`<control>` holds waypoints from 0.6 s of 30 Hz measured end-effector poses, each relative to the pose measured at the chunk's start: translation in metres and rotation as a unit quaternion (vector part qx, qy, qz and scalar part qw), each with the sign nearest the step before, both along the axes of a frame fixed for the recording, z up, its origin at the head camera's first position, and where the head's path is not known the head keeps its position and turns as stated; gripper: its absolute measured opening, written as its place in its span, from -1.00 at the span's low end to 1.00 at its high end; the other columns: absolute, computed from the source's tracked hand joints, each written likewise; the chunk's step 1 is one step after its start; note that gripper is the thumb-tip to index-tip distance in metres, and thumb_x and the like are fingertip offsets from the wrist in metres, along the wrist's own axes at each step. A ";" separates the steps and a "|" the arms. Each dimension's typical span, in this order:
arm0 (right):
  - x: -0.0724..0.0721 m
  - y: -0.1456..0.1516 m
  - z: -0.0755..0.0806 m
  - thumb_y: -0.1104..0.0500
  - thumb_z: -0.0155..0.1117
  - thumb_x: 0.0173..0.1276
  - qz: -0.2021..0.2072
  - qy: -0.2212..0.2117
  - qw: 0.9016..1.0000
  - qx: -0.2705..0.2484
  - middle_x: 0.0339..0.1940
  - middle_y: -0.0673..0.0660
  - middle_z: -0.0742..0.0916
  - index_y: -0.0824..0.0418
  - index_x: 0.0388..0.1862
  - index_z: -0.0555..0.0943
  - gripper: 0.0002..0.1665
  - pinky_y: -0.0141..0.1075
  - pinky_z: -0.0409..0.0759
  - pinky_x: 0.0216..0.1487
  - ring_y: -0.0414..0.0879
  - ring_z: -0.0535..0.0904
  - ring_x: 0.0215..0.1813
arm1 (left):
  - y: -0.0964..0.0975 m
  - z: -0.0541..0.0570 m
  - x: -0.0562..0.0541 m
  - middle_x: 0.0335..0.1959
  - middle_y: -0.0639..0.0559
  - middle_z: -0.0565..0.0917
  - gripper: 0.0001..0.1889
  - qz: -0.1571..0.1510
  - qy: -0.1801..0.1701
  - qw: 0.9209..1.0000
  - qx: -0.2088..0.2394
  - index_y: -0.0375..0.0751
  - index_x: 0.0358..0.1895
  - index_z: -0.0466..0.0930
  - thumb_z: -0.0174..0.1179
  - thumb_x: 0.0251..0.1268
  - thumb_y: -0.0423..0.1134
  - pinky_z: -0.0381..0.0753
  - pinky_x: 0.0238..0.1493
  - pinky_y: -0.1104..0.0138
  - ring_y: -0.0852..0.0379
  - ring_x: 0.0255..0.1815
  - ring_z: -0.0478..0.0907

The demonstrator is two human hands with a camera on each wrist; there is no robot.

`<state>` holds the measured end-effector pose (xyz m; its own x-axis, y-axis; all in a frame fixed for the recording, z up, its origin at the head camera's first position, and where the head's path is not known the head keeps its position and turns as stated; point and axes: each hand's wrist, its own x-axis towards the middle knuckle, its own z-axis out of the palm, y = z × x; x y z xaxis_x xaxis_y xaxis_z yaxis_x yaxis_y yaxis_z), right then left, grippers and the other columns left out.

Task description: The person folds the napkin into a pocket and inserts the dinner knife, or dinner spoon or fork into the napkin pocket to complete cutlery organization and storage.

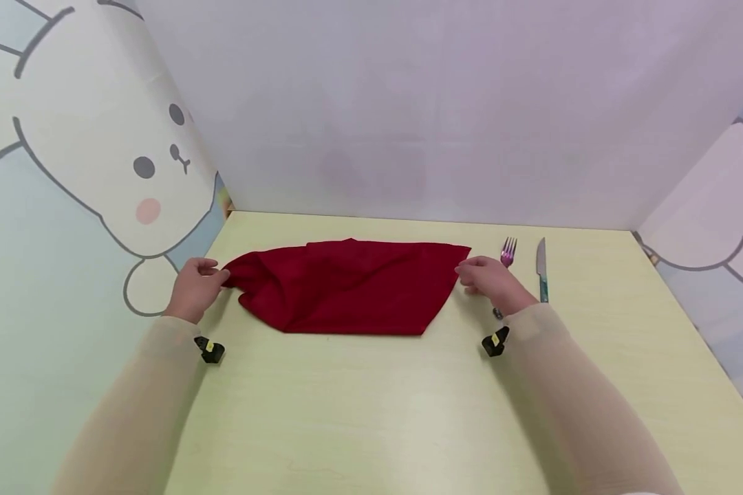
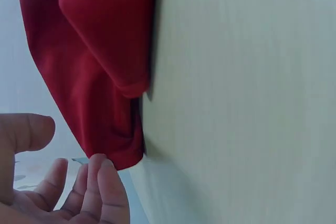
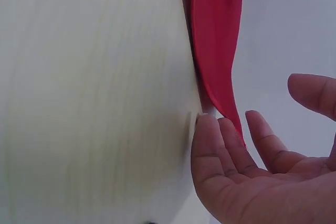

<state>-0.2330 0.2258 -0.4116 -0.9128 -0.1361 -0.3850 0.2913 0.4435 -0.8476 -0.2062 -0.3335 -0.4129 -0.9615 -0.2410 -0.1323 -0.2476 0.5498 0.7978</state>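
A dark red cloth (image 1: 359,289) lies on the pale wooden table, bunched and folded at its left end, flatter toward the right. My left hand (image 1: 195,285) is at the bunched left end, its fingertips right at the cloth edge. In the left wrist view the thumb (image 2: 31,131) stands apart from the fingers, with no cloth pinched between. At the opposite end, my right hand (image 1: 495,280) has its fingers beside the right edge of the cloth. The right wrist view shows these fingers (image 3: 210,156) loosely bent near the cloth's corner, thumb well apart.
To the right of the cloth lie a fork (image 1: 508,251), partly hidden by my right hand, and a knife (image 1: 541,265) with a green-blue handle. A white curtain-like wall (image 1: 433,124) rises behind the table (image 1: 371,412); cartoon-printed panels (image 1: 93,137) stand at both sides.
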 end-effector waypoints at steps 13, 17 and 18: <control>0.027 -0.025 -0.008 0.03 0.13 0.63 0.031 -0.012 0.996 -0.082 0.38 0.36 0.50 0.41 0.50 0.31 -0.34 -0.08 0.53 0.34 0.20 0.55 0.30 | -0.011 -0.012 -0.003 0.35 -0.46 0.43 -0.24 -0.010 -0.036 0.999 0.018 -0.48 0.56 0.09 0.05 0.59 0.02 0.54 -0.07 0.42 -0.22 0.19 0.55; 0.034 -0.030 -0.012 0.04 0.14 0.63 0.040 -0.014 0.994 -0.101 0.35 0.35 0.51 0.41 0.48 0.33 -0.35 -0.10 0.58 0.29 0.14 0.61 0.21 | -0.010 -0.014 -0.007 0.33 -0.40 0.45 -0.24 -0.008 -0.042 0.999 0.021 -0.44 0.56 0.12 0.06 0.58 0.05 0.53 -0.10 0.44 -0.05 0.06 0.59; 0.036 -0.032 -0.013 0.05 0.14 0.63 0.044 -0.012 0.993 -0.112 0.35 0.36 0.51 0.43 0.48 0.33 -0.35 -0.10 0.58 0.29 0.14 0.62 0.20 | -0.011 -0.014 -0.007 0.32 -0.39 0.46 -0.24 -0.009 -0.043 0.999 0.018 -0.43 0.56 0.14 0.06 0.58 0.06 0.52 -0.08 0.41 -0.02 0.04 0.58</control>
<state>-0.1974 0.1942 -0.4247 -0.8843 -0.2996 -0.3580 0.2814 0.2699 -0.9209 -0.2132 -0.3441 -0.4270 -0.9504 -0.2174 -0.2224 -0.3059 0.5253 0.7940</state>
